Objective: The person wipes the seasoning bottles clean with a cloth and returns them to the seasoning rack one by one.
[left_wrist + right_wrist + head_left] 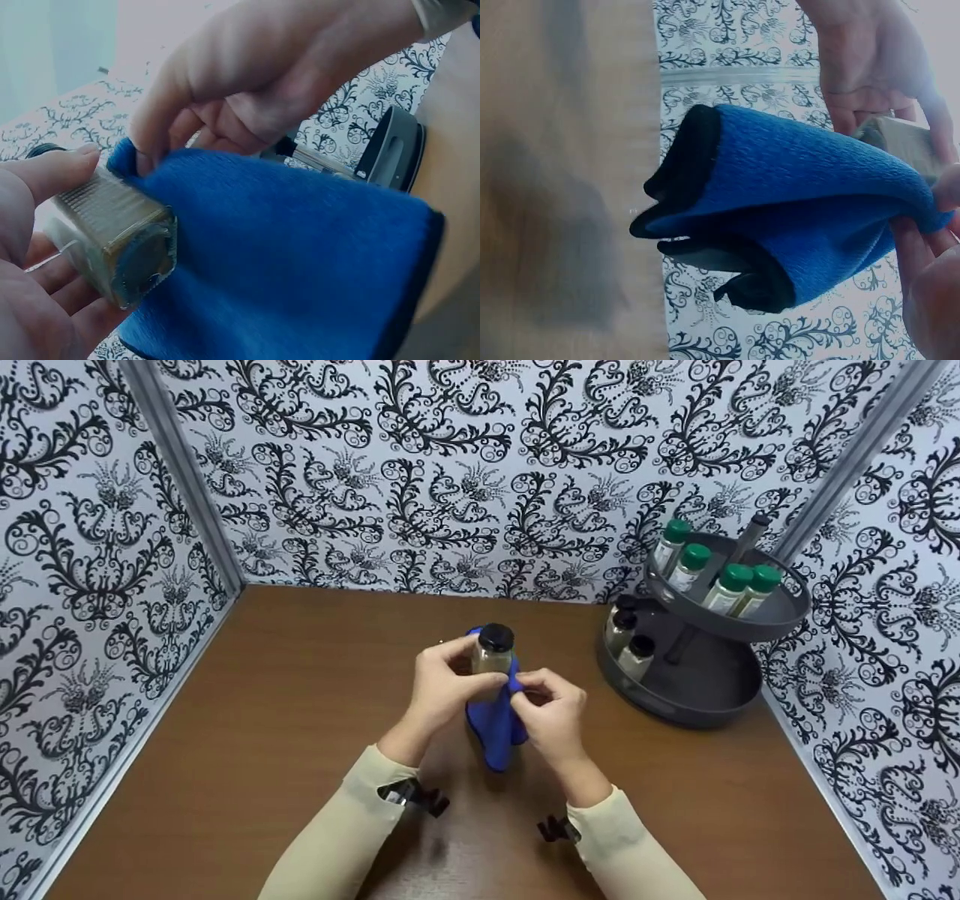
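My left hand [442, 690] grips a square clear spice jar [491, 662] with a black lid, held above the table. In the left wrist view the jar [112, 225] is tilted, its base facing the camera, and brownish contents show through its ribbed side. My right hand [553, 712] pinches a blue cloth [495, 735] close beside the jar. Dark edging runs round the cloth [802, 195], which hangs in folds below the fingers in the right wrist view. Part of the jar is hidden behind the cloth there.
A dark two-tier round tray [675, 712] stands at the back right of the brown table [315, 720]. Several green-capped jars [690, 566] sit on its upper tier, and black-lidded jars [637, 658] on the lower one. Patterned walls [420, 472] enclose the table.
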The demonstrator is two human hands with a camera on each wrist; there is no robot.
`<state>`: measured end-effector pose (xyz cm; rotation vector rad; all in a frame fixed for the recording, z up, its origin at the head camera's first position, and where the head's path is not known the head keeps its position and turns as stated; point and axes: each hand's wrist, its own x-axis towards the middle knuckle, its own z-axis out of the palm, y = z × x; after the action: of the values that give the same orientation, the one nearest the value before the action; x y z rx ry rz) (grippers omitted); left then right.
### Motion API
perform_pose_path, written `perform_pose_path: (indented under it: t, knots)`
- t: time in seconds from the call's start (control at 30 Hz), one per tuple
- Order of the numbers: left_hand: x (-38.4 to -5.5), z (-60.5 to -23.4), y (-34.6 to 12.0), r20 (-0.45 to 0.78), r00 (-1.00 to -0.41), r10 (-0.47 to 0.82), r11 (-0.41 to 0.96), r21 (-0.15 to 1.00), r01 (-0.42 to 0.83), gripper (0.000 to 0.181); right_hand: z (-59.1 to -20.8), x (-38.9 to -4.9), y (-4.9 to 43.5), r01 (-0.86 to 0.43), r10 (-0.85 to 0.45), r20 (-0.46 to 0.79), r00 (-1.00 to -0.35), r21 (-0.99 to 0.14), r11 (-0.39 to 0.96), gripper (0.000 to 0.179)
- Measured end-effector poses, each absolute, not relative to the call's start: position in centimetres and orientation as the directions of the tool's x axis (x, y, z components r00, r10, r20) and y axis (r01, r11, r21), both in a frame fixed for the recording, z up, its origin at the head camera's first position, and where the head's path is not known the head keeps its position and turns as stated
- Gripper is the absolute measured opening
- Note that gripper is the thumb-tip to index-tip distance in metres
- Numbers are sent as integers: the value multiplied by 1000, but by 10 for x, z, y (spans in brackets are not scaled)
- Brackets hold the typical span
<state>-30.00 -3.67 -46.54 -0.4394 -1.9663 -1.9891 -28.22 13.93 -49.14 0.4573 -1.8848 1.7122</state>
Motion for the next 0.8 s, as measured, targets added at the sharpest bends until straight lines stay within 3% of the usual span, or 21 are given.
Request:
perform_pose_path:
  t: [0.27, 0.5, 0.67, 0.8]
  knots:
    - [-299, -461, -39, 441, -895, -70, -75, 892, 445, 50, -490, -284, 141, -549, 35, 561, -827, -819, 169, 20]
    - [-295, -474, -23, 494, -869, 8, -24, 869, 494, 52, -477, -286, 157, -639, 95, 664, -742, -743, 201, 19]
    - [-295, -486, -13, 485, -866, 121, 36, 870, 492, 50, -470, -288, 168, -714, 167, 726, -667, -687, 135, 15]
    - [-308, -495, -16, 462, -867, 189, 79, 873, 482, 50, -468, -294, 173, -704, 167, 730, -662, -683, 195, 16]
